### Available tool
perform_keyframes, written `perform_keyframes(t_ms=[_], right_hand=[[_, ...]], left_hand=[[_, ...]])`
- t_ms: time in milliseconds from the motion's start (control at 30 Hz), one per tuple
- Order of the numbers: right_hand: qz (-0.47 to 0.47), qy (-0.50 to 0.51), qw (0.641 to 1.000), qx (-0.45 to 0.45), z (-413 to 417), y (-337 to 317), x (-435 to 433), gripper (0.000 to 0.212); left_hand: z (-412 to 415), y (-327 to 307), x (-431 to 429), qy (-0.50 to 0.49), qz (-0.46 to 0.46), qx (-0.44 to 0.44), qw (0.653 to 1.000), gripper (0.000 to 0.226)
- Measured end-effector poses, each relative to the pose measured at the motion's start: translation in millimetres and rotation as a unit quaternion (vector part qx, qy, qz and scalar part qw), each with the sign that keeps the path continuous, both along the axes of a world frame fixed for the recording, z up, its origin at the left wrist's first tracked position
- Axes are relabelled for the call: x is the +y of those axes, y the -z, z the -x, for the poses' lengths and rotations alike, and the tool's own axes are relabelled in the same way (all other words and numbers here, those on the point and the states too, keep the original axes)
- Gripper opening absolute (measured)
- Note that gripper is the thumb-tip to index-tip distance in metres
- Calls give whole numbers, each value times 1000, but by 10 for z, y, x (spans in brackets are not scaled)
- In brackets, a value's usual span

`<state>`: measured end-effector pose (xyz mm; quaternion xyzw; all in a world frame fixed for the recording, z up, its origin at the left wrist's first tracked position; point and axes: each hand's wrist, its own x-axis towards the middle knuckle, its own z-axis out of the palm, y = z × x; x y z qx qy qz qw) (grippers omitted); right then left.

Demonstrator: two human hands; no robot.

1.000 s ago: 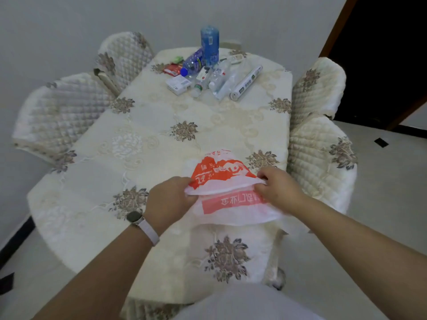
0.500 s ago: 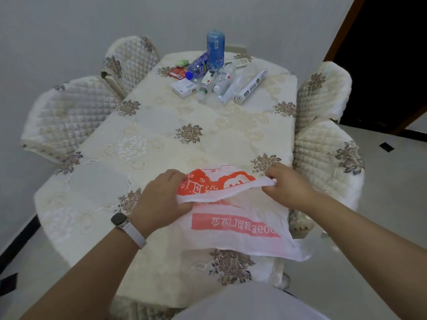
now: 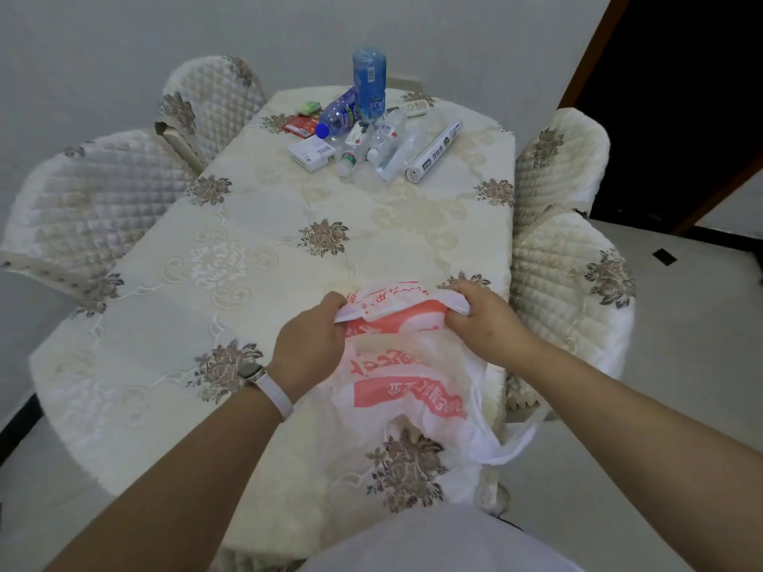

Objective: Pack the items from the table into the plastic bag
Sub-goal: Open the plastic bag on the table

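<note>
— Where is the plastic bag (image 3: 396, 365)?

— Flat on the table (image 3: 247, 225) at its near edge, toward the near right corner, with its lower part draped over that edge. My left hand (image 3: 309, 348) and my right hand (image 3: 483, 324) each pinch its far rim, fingers curled into the film, one at either side.

— Why hold it so?

— I judge I am parting the layers to find the mouth. Thin film clings, so it takes two grips pulling apart. As far as I can see, nothing is packed yet.

— And the items (image 3: 359, 138)?

— Heaped at the far edge, well apart from the bag. There is an upright blue bottle (image 3: 368, 82), a lying blue bottle (image 3: 338, 115) just beside it, a white box (image 3: 311, 152), a red packet (image 3: 301, 126) and a long white roll (image 3: 433, 152). I reckon either they must come across to me or the bag must go to them.

— What can't you make out?

— Whether the bag is open inside, because my hands cover the fold. Its red print is upside down and I cannot read it. The clear bottles (image 3: 382, 140) blur into clear wrapping, so I cannot count them. The white loops (image 3: 508, 447) hanging off the near edge may be handles.
</note>
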<state>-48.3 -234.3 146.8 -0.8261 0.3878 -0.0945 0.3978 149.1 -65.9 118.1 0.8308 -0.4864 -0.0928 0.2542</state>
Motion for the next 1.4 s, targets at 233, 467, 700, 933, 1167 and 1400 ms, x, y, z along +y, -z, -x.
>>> perform_keyframes(t_ms=[233,467,700,933,1167,1400], right_hand=[[140,-153,967,145,123,-119,-30,47],[74,-113,990,46,124,-115,-66,20],[-48,42,998,-29,57,22,91,6],[146,-62,980,117,214,-8,-88,12],[135,-49,981,126,242,139,-38,15],[106,-15,981,159,234,270,-57,29]], left_hand=[[-275,-199,173,84,-148,-49,984,78],[-353,-90,224,73,15,63,995,36],[-155,-67,166,-65,34,153,985,11],[-357,-114,272,-12,-116,12,993,30],[-227,-49,253,41,-58,-54,996,53],[608,247,530,235,55,-159,957,46]])
